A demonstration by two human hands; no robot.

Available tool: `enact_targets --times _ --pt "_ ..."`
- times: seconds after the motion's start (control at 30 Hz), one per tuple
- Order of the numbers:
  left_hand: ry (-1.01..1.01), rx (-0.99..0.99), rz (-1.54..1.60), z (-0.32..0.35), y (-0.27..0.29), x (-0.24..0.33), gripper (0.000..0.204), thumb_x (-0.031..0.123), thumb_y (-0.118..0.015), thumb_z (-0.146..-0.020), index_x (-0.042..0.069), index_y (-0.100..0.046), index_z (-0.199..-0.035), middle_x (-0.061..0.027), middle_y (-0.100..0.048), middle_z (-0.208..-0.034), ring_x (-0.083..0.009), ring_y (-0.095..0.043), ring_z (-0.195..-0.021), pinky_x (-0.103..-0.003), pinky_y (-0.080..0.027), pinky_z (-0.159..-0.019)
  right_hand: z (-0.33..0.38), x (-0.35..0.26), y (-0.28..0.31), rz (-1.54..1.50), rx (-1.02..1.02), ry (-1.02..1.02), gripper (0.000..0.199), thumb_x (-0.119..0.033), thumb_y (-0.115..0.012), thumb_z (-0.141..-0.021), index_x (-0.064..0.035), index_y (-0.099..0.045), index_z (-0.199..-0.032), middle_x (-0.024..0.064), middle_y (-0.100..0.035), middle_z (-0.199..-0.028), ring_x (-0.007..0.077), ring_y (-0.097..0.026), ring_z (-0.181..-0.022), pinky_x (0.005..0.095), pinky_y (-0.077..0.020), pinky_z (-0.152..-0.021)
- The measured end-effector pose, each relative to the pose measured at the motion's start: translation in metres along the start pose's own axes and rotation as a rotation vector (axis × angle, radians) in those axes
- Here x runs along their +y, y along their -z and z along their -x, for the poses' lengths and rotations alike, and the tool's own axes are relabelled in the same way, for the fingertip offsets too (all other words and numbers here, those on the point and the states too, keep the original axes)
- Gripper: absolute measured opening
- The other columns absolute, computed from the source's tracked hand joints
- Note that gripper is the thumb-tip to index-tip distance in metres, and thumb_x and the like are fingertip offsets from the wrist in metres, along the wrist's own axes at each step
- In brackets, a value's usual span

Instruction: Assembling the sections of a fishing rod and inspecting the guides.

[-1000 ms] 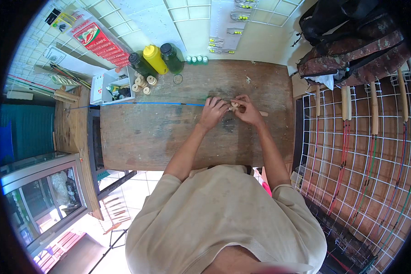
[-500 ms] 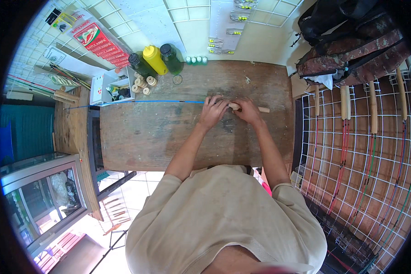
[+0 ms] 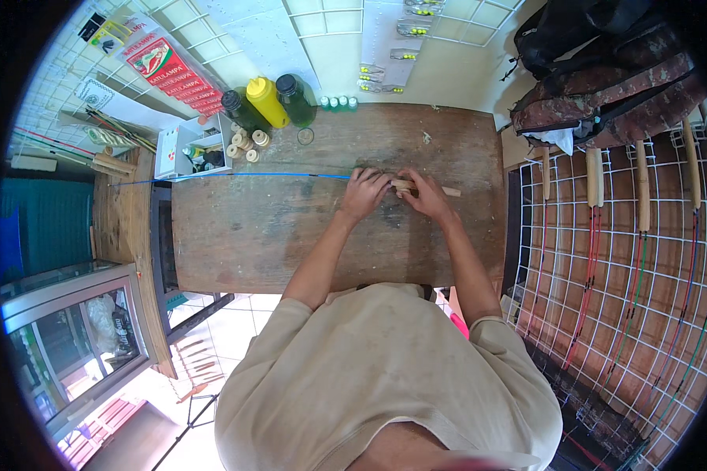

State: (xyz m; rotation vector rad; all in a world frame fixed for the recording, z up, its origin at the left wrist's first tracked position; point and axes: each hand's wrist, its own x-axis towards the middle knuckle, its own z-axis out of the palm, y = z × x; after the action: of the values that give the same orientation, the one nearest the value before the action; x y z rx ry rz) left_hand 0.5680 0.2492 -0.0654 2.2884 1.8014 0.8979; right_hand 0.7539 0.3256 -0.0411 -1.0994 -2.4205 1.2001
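Observation:
A thin blue fishing rod (image 3: pixel 275 174) lies across the table from the left, ending in a pale wooden handle (image 3: pixel 452 191) at the right. My left hand (image 3: pixel 364 194) is closed over the rod just left of the handle, its fingertips bent down around it. Gripping the handle, my right hand (image 3: pixel 423 194) has thumb and fingers curled round the wood, and the handle's butt sticks out past it. The two hands are close together, with a short stretch of wood showing between them. What lies under the left fingers is hidden.
Several wooden spools (image 3: pixel 252 156) stand beside a white box (image 3: pixel 163 155) of small items. Behind them are a yellow squeeze bottle (image 3: pixel 268 103), two dark green bottles and small green-capped jars (image 3: pixel 343 104). At right, rods with wooden handles (image 3: pixel 644 184) hang on a white grid below a camouflage bag (image 3: pixel 605 102).
The handle's butt end has shifted slightly left and tilted down a little. My right-hand fingers have shifted their hold on the wood; my left hand has barely moved.

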Motion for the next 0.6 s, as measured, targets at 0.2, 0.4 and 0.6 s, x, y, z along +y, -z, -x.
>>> enact_targets --times 0.2,0.4,0.6 --pt "-0.007 -0.009 0.001 -0.002 0.004 0.001 0.017 0.019 -0.062 -0.084 0.011 -0.062 -0.099 -0.0056 -0.066 -0.092 -0.0213 -0.057 -0.096 -0.037 -0.037 -0.084 0.002 0.005 -0.003 0.019 0.121 0.14 0.034 -0.017 -0.07 -0.079 -0.0072 -0.051 -0.105 0.0153 -0.064 -0.094 0.0367 -0.06 -0.093 0.0453 -0.0464 -0.078" --pt "0.022 0.016 0.031 -0.004 0.003 0.0 0.017 0.017 -0.066 -0.082 0.007 -0.062 -0.095 -0.0074 -0.066 -0.093 -0.0238 -0.057 -0.096 -0.037 -0.039 -0.084 0.004 0.009 -0.011 0.118 0.217 0.221 0.024 -0.01 -0.066 -0.08 -0.0097 -0.058 -0.103 0.0136 -0.057 -0.114 0.0368 -0.059 -0.095 0.0448 -0.0472 -0.078" --pt "0.04 0.006 0.008 -0.005 -0.001 -0.002 0.016 0.02 -0.062 -0.085 0.012 -0.064 -0.098 -0.0046 -0.067 -0.093 -0.0213 -0.056 -0.097 -0.036 -0.038 -0.082 0.009 0.021 -0.013 0.282 0.101 0.304 0.025 -0.007 -0.064 -0.079 -0.0125 -0.067 -0.103 0.0114 -0.053 -0.124 0.0337 -0.055 -0.108 0.0423 -0.0452 -0.09"
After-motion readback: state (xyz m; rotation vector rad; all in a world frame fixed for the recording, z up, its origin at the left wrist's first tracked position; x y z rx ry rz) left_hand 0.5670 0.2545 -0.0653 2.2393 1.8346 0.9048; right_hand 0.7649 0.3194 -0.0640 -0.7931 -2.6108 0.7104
